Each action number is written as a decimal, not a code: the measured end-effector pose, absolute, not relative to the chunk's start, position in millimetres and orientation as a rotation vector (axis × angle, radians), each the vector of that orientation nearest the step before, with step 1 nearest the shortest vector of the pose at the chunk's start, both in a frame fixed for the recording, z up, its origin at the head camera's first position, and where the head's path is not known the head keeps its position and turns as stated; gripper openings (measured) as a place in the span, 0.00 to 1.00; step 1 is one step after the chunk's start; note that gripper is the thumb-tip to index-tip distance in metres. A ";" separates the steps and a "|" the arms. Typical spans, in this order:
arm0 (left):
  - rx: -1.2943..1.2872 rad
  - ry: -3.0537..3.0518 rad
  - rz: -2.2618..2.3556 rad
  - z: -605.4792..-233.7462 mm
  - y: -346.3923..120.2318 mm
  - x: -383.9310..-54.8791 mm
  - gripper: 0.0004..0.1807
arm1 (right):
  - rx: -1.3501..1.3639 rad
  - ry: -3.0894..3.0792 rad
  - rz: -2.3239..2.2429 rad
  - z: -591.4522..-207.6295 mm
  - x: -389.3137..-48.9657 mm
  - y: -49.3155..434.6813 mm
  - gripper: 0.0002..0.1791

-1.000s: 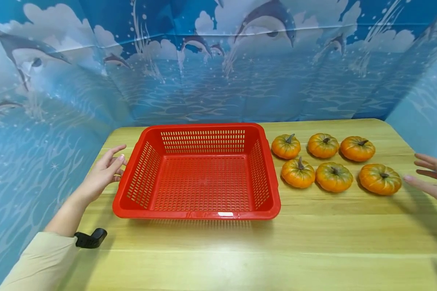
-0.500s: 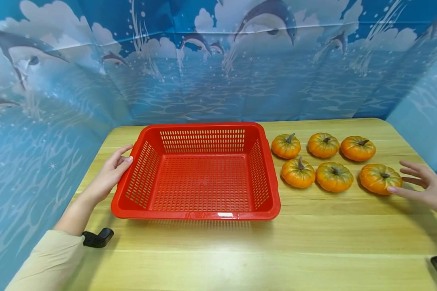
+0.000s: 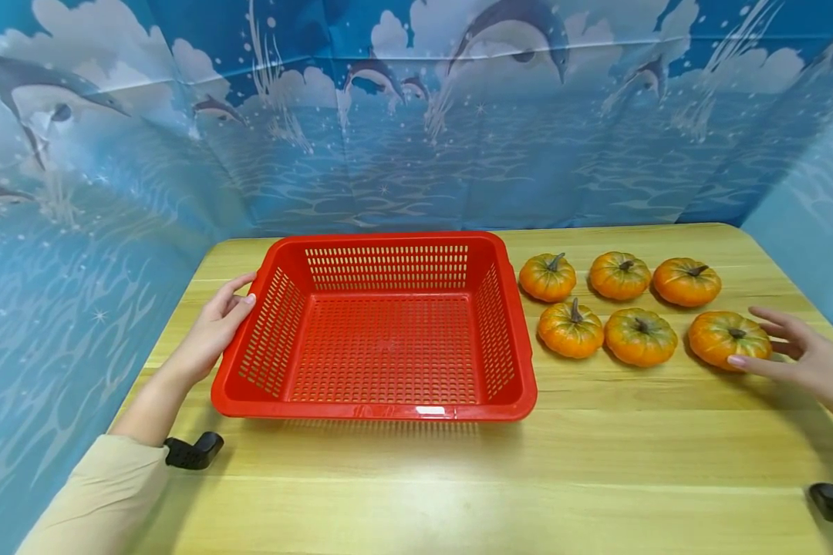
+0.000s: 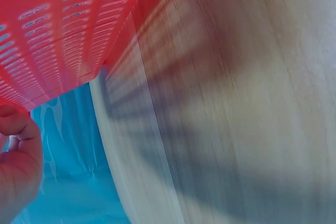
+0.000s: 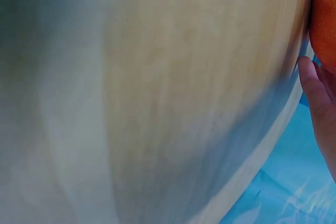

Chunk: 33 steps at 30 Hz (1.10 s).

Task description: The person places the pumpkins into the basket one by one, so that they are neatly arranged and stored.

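Table point(image 3: 416, 478): spreads under the red basket point(image 3: 361, 411) and past it on both sides, in pale wood grain.
Sleeve point(image 3: 97, 489): comes in near and left of the basket, cream-coloured.
Left hand point(image 3: 211, 331): grips the basket's left rim, thumb laid on top.
Right hand point(image 3: 801, 361): released, well right of the basket, fingers parted about the end pumpkin point(image 3: 729, 339); perhaps touching, hard to tell with the wrist view cutting it off.
Red basket: sits upright on the table, slotted walls all round.
Inner pumpkin point(image 3: 571, 331): rests just right of the basket, before the middle pumpkin point(image 3: 641, 339).
Far pumpkins point(image 3: 619, 279): line up, three in all, right of the basket's far half.
Backdrop point(image 3: 389, 185): hangs behind the basket, blue, dolphin-printed.
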<state>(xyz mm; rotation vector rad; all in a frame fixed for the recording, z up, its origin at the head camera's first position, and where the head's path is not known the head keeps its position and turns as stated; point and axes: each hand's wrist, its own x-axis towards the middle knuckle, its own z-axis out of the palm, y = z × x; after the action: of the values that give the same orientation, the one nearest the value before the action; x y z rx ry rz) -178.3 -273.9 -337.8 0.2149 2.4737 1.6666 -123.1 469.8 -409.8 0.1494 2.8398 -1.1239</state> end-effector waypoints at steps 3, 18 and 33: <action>0.203 2.477 1.670 -338.3 -273.8 -178.9 0.32 | 0.133 2.837 -1.150 -407.4 -122.9 466.9 0.47; 0.151 2.443 1.725 -339.9 -274.0 -178.8 0.33 | 0.169 2.853 -1.149 -401.7 -125.5 457.8 0.44; 0.091 2.251 1.935 -340.9 -272.0 -178.4 0.33 | 0.168 2.913 -1.079 -360.6 -132.4 443.4 0.46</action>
<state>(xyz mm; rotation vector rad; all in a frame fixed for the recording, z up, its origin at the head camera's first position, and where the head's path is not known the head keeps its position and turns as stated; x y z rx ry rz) -178.4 -272.0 -340.9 0.0914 2.2509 1.9346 -132.4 443.4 -360.6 0.1677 2.9126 -1.0789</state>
